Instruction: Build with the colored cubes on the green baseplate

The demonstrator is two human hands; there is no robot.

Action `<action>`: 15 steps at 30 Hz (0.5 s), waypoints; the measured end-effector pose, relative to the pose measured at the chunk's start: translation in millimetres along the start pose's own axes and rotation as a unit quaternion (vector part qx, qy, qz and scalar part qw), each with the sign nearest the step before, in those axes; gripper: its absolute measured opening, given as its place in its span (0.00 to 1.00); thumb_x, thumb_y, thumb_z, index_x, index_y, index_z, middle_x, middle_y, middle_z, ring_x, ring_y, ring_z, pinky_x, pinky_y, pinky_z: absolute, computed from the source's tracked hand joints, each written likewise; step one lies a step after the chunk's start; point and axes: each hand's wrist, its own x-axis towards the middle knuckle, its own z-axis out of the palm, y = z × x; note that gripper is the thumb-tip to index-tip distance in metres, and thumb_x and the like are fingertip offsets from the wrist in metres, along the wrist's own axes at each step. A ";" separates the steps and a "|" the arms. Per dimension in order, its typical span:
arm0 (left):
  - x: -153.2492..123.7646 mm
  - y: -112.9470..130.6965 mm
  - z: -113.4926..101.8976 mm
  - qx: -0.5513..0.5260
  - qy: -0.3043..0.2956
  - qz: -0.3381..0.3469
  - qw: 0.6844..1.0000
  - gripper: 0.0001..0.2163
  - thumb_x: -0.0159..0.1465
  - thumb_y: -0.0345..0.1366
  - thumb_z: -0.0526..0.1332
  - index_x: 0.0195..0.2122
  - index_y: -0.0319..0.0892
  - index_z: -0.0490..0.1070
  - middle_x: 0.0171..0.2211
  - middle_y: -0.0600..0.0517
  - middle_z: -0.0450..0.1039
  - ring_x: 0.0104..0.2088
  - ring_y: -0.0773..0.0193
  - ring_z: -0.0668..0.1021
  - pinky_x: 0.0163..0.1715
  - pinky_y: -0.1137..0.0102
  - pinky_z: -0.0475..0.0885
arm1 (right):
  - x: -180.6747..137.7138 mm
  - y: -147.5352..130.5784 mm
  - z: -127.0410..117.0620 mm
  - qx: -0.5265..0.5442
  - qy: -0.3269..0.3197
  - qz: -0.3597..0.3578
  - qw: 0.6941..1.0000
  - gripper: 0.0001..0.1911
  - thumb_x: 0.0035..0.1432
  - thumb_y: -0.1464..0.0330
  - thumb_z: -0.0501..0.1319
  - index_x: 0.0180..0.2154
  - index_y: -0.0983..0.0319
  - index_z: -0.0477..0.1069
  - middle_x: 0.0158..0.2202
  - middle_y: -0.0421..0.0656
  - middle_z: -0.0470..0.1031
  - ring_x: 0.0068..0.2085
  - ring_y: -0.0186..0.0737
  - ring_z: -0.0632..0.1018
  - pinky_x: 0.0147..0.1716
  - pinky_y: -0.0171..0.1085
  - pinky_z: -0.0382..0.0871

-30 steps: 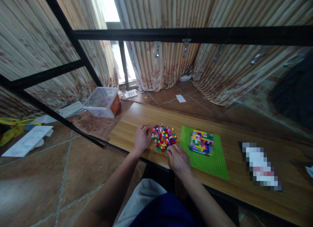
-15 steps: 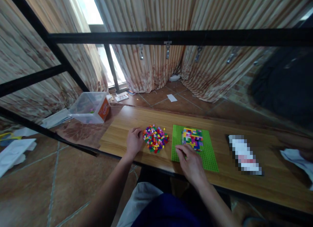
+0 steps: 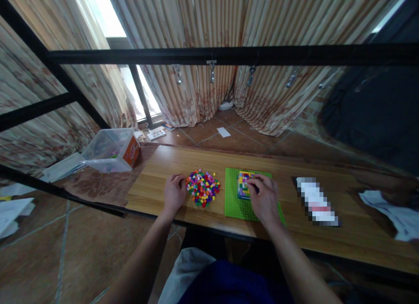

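A heap of small coloured bricks [image 3: 203, 188] lies on the wooden table [image 3: 327, 243]. Right of it a green baseplate [image 3: 233, 199] carries a many-coloured brick block [image 3: 242, 182]. My left hand [image 3: 174, 193] rests on the table against the heap's left side, its fingers curled loosely. My right hand [image 3: 264, 198] lies over the block's right part, fingertips pressed together on top of it; whatever is between them is too small to make out.
A clear plastic box with an orange label [image 3: 111, 149] stands on the floor at the left. A black metal frame [image 3: 209, 56] crosses above the table. A blurred flat object [image 3: 316, 201] lies right of the baseplate, with white cloth [image 3: 397, 216] further right.
My right hand has moved from the heap's near edge to the right onto the block on the baseplate. The camera has swung to the right. My left hand has stayed by the heap.
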 end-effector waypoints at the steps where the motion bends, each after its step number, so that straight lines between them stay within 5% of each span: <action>1: 0.1 0.0 0.0 0.001 -0.001 0.000 1.000 0.10 0.62 0.32 0.55 0.35 0.43 0.77 0.37 0.46 0.76 0.42 0.56 0.77 0.46 0.62 0.73 | -0.2 1.7 1.9 -0.001 0.005 0.006 1.000 0.16 0.63 0.59 0.55 0.35 0.59 0.78 0.49 0.50 0.73 0.52 0.49 0.69 0.53 0.49 0.61; 15: 0.8 -0.2 0.4 0.001 -0.001 -0.003 1.000 0.10 0.63 0.33 0.55 0.35 0.41 0.78 0.38 0.45 0.77 0.42 0.56 0.78 0.46 0.62 0.73 | 3.7 16.4 13.2 0.096 0.037 0.080 0.991 0.11 0.56 0.61 0.59 0.31 0.59 0.77 0.48 0.49 0.71 0.51 0.47 0.71 0.55 0.49 0.61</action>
